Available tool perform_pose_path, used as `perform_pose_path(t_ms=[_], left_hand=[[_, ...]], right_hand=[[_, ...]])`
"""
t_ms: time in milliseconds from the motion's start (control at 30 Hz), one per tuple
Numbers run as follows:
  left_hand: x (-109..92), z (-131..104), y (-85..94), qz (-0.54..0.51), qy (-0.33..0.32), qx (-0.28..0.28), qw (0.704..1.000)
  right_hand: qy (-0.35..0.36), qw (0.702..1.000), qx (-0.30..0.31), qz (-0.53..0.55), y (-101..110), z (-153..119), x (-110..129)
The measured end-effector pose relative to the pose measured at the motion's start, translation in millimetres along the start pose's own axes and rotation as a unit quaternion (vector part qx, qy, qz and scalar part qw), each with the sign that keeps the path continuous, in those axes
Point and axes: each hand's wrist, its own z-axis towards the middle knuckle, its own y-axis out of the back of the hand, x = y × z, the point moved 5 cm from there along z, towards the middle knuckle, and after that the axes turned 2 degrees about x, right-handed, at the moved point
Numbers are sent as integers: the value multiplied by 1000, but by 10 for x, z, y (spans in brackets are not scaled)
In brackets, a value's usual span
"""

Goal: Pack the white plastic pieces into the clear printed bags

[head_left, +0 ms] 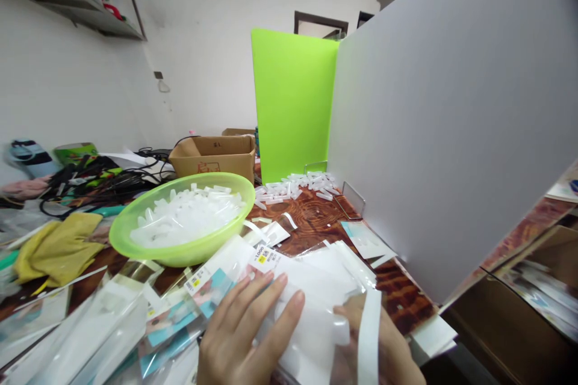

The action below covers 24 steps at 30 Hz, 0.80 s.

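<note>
Left hand (250, 328): loosely spread, pressing on the packet (307, 283)
Right hand (383, 337): curled beside a white piece (339, 332) (blurred; cannot tell if gripped)
Packet: under the left fingers, on the table (311, 213)
Bowl (198, 252): beyond, leftward, holding white pieces (189, 210)

Black cables (129, 178) lie beyond a yellow cloth (61, 249), beside an open cardboard box (237, 163).

light green plastic bowl (208, 252): one
short white plastic tubes (295, 183): too many to count
clear flat plastic packets (219, 277): many, overlapping
bright green upright panel (295, 108): one
silver bent-wire stands (363, 207): two
</note>
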Motion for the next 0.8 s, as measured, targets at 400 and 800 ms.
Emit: perform_pose_path(t_ms=[400, 800], left_hand=[[-3, -138, -45, -21, 49, 27, 998], [58, -195, -159, -7, 52, 50, 997]], right_hand=[[305, 927, 177, -126, -114, -66, 105], [300, 882, 346, -114, -130, -94, -29]])
